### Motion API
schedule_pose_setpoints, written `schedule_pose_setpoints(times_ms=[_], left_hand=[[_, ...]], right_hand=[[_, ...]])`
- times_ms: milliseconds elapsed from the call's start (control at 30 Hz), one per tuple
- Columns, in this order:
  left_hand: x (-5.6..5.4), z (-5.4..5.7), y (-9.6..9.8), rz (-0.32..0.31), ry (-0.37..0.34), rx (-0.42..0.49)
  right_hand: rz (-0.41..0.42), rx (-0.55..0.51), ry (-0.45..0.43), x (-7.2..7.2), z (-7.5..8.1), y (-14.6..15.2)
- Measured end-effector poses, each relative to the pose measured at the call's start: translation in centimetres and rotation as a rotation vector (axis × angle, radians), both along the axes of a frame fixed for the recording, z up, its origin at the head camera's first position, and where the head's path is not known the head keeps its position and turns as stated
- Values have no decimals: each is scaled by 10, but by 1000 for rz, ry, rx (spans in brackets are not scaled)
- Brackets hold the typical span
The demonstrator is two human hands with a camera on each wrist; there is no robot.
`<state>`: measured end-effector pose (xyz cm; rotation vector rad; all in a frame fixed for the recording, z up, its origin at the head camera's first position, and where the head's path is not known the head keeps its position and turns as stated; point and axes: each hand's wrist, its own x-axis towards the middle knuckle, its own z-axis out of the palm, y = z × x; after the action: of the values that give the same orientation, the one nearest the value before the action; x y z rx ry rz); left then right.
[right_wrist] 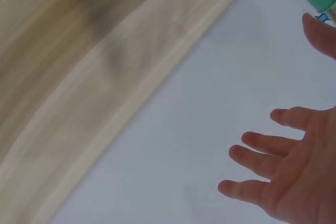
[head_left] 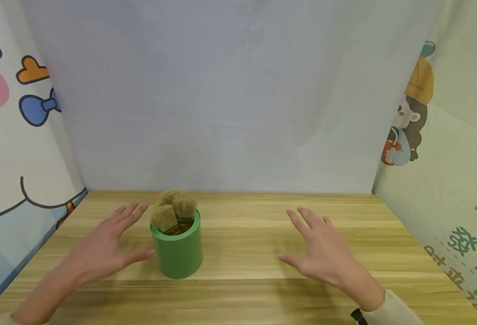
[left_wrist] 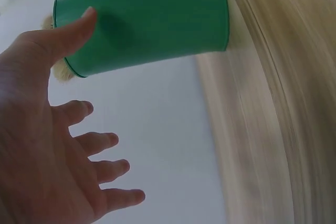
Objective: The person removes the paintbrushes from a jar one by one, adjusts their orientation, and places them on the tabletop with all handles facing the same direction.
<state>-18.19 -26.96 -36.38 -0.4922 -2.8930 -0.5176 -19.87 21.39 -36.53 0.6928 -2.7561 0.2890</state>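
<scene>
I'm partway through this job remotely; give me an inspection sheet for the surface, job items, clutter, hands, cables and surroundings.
Surface: flat yellow-brown wood-grain tabletop.
Job items: green cylindrical container standing upright, holding tan-bristled brushes, bristles up.
Clutter: nothing seen.
Hands: left hand open beside the container, thumb very near it, contact unclear; right hand open, apart from it, holding nothing.
Cables: nothing seen.
Surroundings: plain pale fabric backdrop behind; cartoon-printed cloth hangings left and right.
</scene>
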Motion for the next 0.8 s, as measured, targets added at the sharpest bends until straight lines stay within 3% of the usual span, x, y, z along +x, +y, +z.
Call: schedule_pose_setpoints(times_ms=[167,533,667,800], left_hand=[[-2,3,9,-32,-66,154],[-11,7,21,-133,-208,435],[-17,4,20,-199,-271,592],[-21,2,19,-198,-356,694]], right_hand=[[54,-45,4,3,4,-17],[184,-190,-92,1,15,-58],[250,-264,-188,0,19,-74],[311,-312,-261,0,23,-90]])
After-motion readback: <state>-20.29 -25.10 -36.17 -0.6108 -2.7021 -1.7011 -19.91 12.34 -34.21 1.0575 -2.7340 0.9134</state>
